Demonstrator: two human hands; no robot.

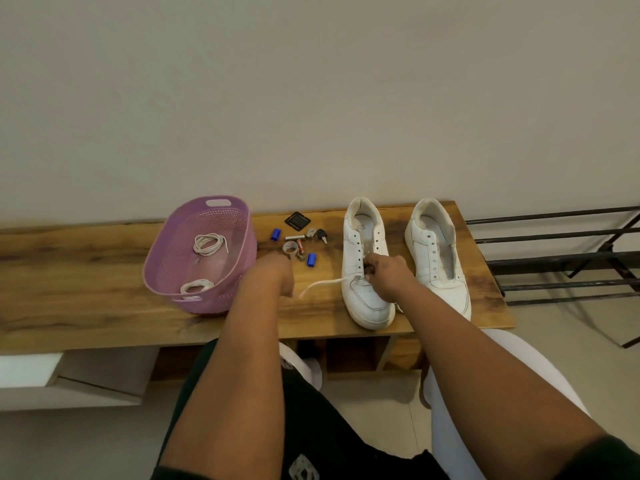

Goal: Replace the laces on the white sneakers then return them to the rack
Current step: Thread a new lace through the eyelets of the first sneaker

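Note:
Two white sneakers stand side by side on the wooden bench [86,271], toes toward me. Across the lowest eyelets of the left sneaker [365,261] runs a white lace [320,285], and one end trails left over the bench. My left hand [273,277], blurred, is curled round that trailing end. On the left sneaker's vamp rests my right hand [389,277], its fingers curled at the lower eyelets, seemingly pinching the lace there. The right sneaker [438,258] has bare eyelets. A purple basket [207,299] to the left holds two coiled white laces [207,244].
Between basket and sneakers lie small odds and ends [299,242]: blue caps, a battery, keys, a black square. A black metal shoe rack [561,258] stands to the right of the bench. My knees are under the bench's front edge.

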